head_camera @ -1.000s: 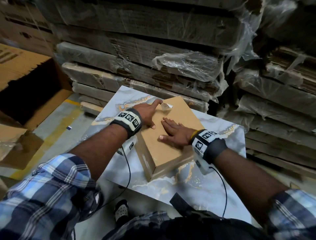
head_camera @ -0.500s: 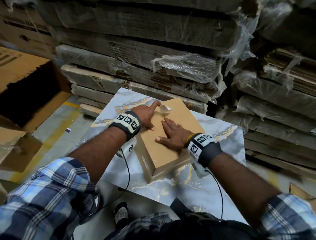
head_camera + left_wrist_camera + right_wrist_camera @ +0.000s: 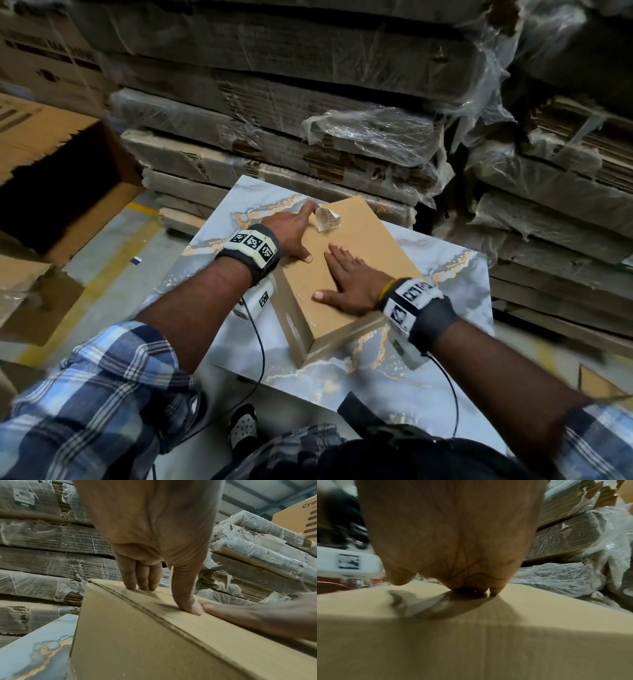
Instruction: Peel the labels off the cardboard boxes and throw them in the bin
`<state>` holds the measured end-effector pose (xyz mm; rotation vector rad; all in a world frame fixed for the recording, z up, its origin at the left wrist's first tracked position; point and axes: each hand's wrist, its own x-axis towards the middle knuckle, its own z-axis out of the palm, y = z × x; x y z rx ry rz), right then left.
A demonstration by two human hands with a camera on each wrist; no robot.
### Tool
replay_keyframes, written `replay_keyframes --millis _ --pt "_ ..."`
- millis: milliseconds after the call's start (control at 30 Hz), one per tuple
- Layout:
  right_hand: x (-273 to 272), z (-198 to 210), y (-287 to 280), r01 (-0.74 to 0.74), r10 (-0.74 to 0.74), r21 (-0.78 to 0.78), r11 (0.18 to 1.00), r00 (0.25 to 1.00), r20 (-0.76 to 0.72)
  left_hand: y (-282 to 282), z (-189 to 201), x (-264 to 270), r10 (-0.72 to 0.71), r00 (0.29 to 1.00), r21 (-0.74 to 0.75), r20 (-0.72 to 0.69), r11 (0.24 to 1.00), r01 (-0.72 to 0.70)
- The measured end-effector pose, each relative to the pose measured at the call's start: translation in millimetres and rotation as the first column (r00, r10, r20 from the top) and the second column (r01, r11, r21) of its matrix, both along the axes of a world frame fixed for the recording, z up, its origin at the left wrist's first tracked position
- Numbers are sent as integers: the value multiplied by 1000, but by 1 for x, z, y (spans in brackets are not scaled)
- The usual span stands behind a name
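A plain cardboard box (image 3: 366,240) lies on a marble-patterned tabletop (image 3: 445,342). A small white label (image 3: 328,219) curls up, partly peeled, near the box's far left corner. My left hand (image 3: 294,229) rests on the box's left edge, its index finger stretched out beside the label. In the left wrist view its straight fingers (image 3: 140,577) reach over the box (image 3: 137,635) edge and the thumb presses on top. My right hand (image 3: 346,281) lies flat on the box top, fingers spread; the right wrist view shows the palm (image 3: 450,534) on the cardboard (image 3: 471,642).
Stacks of flattened, plastic-wrapped cartons (image 3: 308,137) rise close behind and to the right of the table. A large open cardboard carton (image 3: 51,192) stands on the floor at the left. A yellow floor line (image 3: 102,274) runs beside it. My foot (image 3: 243,428) is under the table's near edge.
Both hands stay on the box in nearly the same places. The right hand has slid slightly back toward me. The label's curled end stands a little higher.
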<state>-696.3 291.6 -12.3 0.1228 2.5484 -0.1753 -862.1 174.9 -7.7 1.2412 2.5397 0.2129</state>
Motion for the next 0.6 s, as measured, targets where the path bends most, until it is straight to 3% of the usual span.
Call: replay_keyframes --millis 167,333,600 --pt "23 1 12 -81 81 -20 997 996 27 0 -4 -3 0 1000 1 -7 1000 0" --pt "-21 -5 9 55 -54 42 998 998 -22 1 -1 -2 -7 1000 4 -17 1000 7" --pt "33 1 13 -102 103 -38 994 994 24 -1 -5 -1 2 1000 8 -22 1000 -2"
